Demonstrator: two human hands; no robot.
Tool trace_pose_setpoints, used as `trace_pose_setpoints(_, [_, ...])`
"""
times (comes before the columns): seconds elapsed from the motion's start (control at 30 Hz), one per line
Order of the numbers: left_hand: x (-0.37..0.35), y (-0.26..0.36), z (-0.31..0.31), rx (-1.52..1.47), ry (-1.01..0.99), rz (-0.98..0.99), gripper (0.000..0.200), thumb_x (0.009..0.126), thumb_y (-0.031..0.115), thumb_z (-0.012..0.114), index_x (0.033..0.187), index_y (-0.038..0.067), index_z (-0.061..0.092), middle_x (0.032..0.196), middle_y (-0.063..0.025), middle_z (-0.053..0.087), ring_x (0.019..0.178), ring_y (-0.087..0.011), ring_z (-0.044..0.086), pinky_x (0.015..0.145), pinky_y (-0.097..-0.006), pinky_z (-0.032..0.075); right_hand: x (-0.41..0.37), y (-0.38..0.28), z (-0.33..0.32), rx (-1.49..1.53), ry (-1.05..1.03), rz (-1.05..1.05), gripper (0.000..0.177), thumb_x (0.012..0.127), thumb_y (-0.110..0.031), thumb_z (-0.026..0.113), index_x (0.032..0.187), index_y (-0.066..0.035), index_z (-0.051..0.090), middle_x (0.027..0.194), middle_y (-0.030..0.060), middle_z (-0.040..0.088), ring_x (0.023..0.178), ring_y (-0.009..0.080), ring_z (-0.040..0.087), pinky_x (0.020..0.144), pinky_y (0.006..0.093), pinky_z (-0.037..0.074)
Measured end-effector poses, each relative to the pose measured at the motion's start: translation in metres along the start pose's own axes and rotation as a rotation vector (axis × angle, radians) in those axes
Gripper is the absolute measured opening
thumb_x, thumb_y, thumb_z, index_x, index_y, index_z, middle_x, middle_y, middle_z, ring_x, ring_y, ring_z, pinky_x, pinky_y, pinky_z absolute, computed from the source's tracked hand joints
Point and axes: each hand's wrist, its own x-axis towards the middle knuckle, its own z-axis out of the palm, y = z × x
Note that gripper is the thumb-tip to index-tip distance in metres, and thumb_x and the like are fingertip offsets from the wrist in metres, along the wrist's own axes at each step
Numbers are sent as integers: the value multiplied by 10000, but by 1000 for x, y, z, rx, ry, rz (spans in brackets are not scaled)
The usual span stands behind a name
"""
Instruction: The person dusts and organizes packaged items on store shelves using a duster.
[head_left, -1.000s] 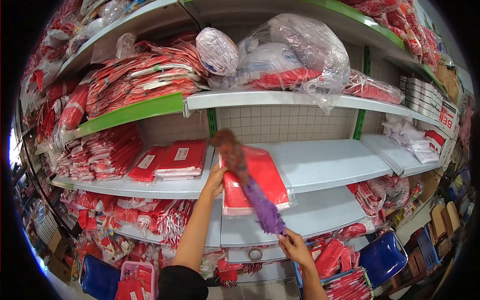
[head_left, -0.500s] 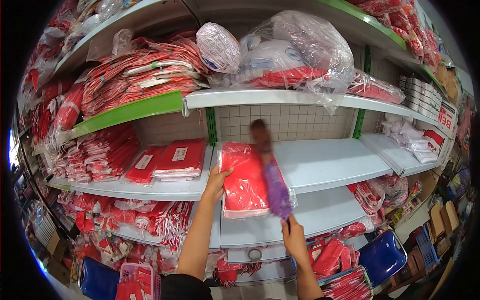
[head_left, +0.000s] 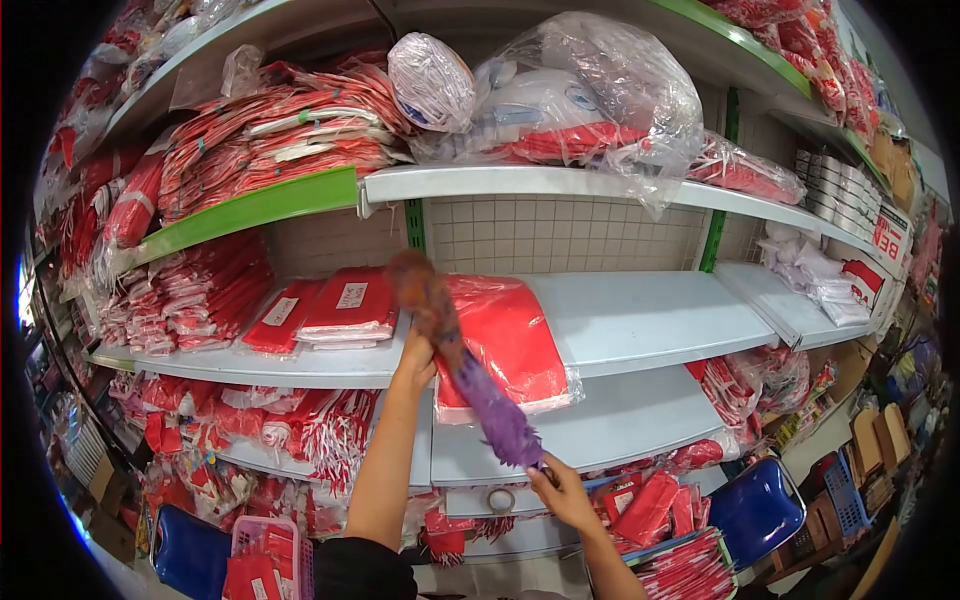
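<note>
My left hand (head_left: pixel 416 360) grips the left edge of a flat red package (head_left: pixel 515 345), folded red cloth with a white lower edge in clear plastic. The package is held tilted in front of the middle shelf (head_left: pixel 660 315). In my right hand (head_left: pixel 563 498) is the handle of a feather duster (head_left: pixel 485 400), purple near the handle and brown at the tip. The duster slants up and left across the package, and its brown end is blurred near my left hand. The duster partly hides my left fingers.
Labelled red packages (head_left: pixel 350 305) lie left on the same shelf, beside piled red bundles (head_left: pixel 210 300). A large clear plastic bag (head_left: pixel 600 100) sits above. White bundles (head_left: pixel 810 270) lie at right. Below are a pink basket (head_left: pixel 305 560), blue chairs (head_left: pixel 757 515) and a tape roll (head_left: pixel 500 500).
The duster has swung left across the package, its tip now near my left hand. My right hand has shifted slightly down and left. The package now leans more.
</note>
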Motion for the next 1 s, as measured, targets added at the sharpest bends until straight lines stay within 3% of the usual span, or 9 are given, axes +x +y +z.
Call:
trace_pose_setpoints(0.2, [-11, 8, 14, 172, -4, -34, 290, 877, 44, 550, 1163, 51, 506, 1057, -76, 599, 961, -211, 597, 825, -353, 504, -12, 25, 40, 161, 379, -37, 154, 922, -161, 525, 976, -19, 552, 538, -18, 448, 434, 35, 386, 404, 213, 322])
trace_pose_setpoints(0.33, [-10, 11, 13, 129, 9, -55, 267, 894, 76, 537, 1158, 54, 504, 1065, -86, 600, 958, -216, 603, 813, -369, 514, -30, 24, 39, -76, 32, -63, 206, 914, -189, 535, 897, 14, 507, 568, 57, 503, 530, 97, 466, 487, 285, 389])
trace_pose_setpoints(0.47, [-4, 10, 5, 98, 41, -65, 251, 909, 116, 531, 1150, 54, 504, 1074, -95, 602, 964, -227, 605, 819, -383, 516, -25, 52, 44, -1, 301, 28, 198, 924, -181, 516, 1005, -3, 484, 608, 34, 544, 514, 50, 480, 448, 246, 363])
trace_pose_setpoints(0.6, [-1, 9, 0, 67, 54, -71, 232, 915, 144, 529, 1130, 56, 520, 1067, -90, 606, 963, -224, 606, 817, -381, 516, -27, 80, 47, -249, 120, -68, 419, 912, -177, 511, 1223, 66, 369, 637, 183, 561, 503, 233, 540, 470, 352, 401])
trace_pose_setpoints(0.7, [26, -4, -61, -337, -509, -165, 266, 941, 251, 490, 1134, 72, 521, 1073, -84, 611, 972, -215, 605, 838, -401, 506, -25, 71, 37, -281, 120, -113, 458, 912, -184, 502, 1257, 70, 343, 652, 222, 545, 503, 294, 531, 485, 393, 412])
trace_pose_setpoints(0.73, [12, 3, -18, 16, 94, -76, 283, 943, 275, 484, 1132, 69, 522, 1087, -91, 610, 986, -227, 601, 862, -405, 495, -22, 77, 37, -261, 153, -106, 450, 914, -184, 498, 1256, 66, 346, 655, 217, 547, 503, 287, 530, 488, 393, 415])
trace_pose_setpoints(0.83, [4, 7, -5, -31, 50, -114, 292, 944, 265, 483, 1143, 54, 516, 1099, -95, 608, 996, -230, 598, 876, -397, 489, -20, 76, 42, 176, 268, 190, 454, 916, -176, 494, 1277, 42, 326, 622, 150, 547, 483, 224, 512, 467, 360, 409])
trace_pose_setpoints(0.9, [1, 9, 2, -31, 57, -110, 302, 945, 269, 481, 1149, 49, 514, 1096, -96, 608, 992, -230, 600, 875, -396, 490, -27, 71, 35, -17, 121, 83, 429, 914, -182, 496, 1246, 41, 339, 647, 203, 554, 527, 316, 548, 489, 382, 415])
trace_pose_setpoints(1.0, [10, 2, -40, -260, -418, -122, 330, 948, 298, 468, 1162, 50, 510, 1099, -98, 606, 1009, -235, 592, 875, -403, 489, -34, 73, 22, -233, 10, -90, 412, 922, -185, 484, 1243, 31, 342, 640, 193, 558, 523, 290, 561, 487, 369, 420])
